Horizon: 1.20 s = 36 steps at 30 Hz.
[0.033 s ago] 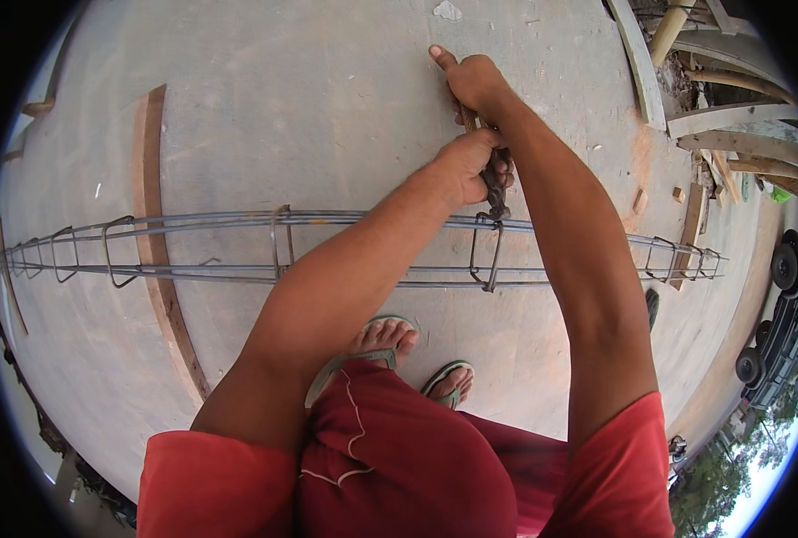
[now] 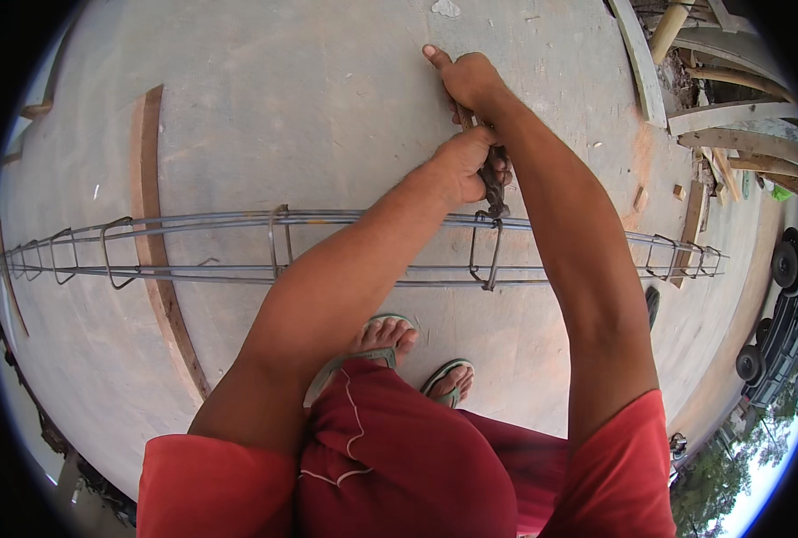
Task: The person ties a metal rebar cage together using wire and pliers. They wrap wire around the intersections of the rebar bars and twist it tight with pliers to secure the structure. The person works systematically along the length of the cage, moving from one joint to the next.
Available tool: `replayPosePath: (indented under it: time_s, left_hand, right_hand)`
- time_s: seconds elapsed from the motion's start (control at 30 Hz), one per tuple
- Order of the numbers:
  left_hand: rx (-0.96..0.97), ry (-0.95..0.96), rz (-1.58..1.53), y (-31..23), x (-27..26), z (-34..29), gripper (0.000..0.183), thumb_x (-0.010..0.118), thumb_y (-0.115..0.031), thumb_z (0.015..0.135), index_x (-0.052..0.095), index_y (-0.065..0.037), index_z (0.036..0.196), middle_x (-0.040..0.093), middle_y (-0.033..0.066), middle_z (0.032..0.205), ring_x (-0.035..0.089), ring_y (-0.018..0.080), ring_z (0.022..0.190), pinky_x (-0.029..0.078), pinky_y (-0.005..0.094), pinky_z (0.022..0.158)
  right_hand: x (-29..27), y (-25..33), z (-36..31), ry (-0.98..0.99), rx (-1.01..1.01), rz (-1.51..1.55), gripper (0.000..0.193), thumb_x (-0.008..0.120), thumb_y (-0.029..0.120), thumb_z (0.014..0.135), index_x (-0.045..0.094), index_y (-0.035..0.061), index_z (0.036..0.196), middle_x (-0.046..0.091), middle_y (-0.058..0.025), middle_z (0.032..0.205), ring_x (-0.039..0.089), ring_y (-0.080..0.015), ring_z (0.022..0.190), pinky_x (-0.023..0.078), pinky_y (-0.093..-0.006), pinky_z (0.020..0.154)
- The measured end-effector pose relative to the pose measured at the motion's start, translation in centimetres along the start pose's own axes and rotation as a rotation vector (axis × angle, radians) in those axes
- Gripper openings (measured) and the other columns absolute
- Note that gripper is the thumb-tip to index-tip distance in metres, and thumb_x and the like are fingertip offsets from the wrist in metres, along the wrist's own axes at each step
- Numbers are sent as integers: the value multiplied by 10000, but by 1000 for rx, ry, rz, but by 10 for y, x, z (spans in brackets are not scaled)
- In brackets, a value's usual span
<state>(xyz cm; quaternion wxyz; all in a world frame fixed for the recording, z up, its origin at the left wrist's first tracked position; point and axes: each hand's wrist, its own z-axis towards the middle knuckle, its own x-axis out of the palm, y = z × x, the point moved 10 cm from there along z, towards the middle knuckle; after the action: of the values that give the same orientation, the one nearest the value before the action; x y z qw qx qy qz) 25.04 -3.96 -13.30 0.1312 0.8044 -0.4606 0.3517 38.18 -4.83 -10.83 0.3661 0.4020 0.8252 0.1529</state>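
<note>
My left hand (image 2: 463, 167) is closed around the lower part of a dark, rusty metal tool that looks like a pair of pincers (image 2: 495, 199). Above it, my right hand (image 2: 473, 82) grips the upper handle end, thumb pointing out to the left. The tool's head touches or nearly touches the top bars of a long steel rebar cage (image 2: 327, 217), beside a bent wire stirrup (image 2: 495, 255). The fingers hide much of the tool, and I cannot make out any tie wire at its tip.
The cage crosses in front of my sandalled feet (image 2: 385, 341). A wooden plank (image 2: 150, 193) lies beneath its left part, and another wood piece (image 2: 689, 235) under its right end. Boards and poles (image 2: 735, 117) are piled at the far right. A dark vehicle (image 2: 780, 305) stands beyond.
Both hands and the tool have shifted very slightly up and left. The grip is the same, and the cage has not moved.
</note>
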Motion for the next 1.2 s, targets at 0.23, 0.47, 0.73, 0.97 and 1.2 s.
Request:
replayPosePath:
  time_s: [0.23, 0.47, 0.73, 0.97, 1.2]
  left_hand:
    - [-34, 119, 96, -1, 26, 0, 170, 734, -90, 931, 634, -82, 794, 546, -3, 652, 458, 102, 515, 400, 321, 541]
    - [-236, 566, 407, 27, 89, 3, 220, 752, -78, 919, 609, -83, 751, 513, -43, 616, 392, 8, 430, 297, 226, 438]
    - [-526, 1110, 538, 65, 129, -36, 279, 776, -132, 910, 569, -61, 737, 483, -43, 561, 362, -2, 362, 254, 207, 325]
    - [-351, 1078, 700, 57, 129, -33, 311, 834, -276, 917, 637, -35, 907, 551, -13, 621, 487, 44, 469, 389, 214, 438]
    - [35, 848, 570, -6, 120, -21, 746, 961, -370, 758, 659, 41, 1302, 704, 176, 1151, 671, 241, 1127, 532, 373, 957]
  right_hand:
    - [-29, 1, -2, -110, -42, -63, 753, 603, 620, 1040, 687, -67, 741, 715, -176, 712, 709, -295, 595, 605, -443, 634]
    - [-146, -61, -40, -282, -26, 65, 632, 621, 650, 1006, 671, 29, 899, 709, -105, 800, 729, -222, 763, 611, -433, 661]
    - [-169, -58, -122, 396, -775, 1431, 387, 640, 478, 1073, 616, 102, 986, 612, 4, 778, 607, -135, 760, 546, -347, 759]
    - [-170, -44, -139, 274, -772, 1304, 360, 541, 436, 1131, 529, 116, 965, 354, 138, 520, 326, -12, 427, 374, -228, 499]
    - [-166, -27, -142, 225, -716, 1211, 339, 610, 433, 1103, 539, 123, 988, 344, 131, 547, 346, -27, 464, 383, -231, 531]
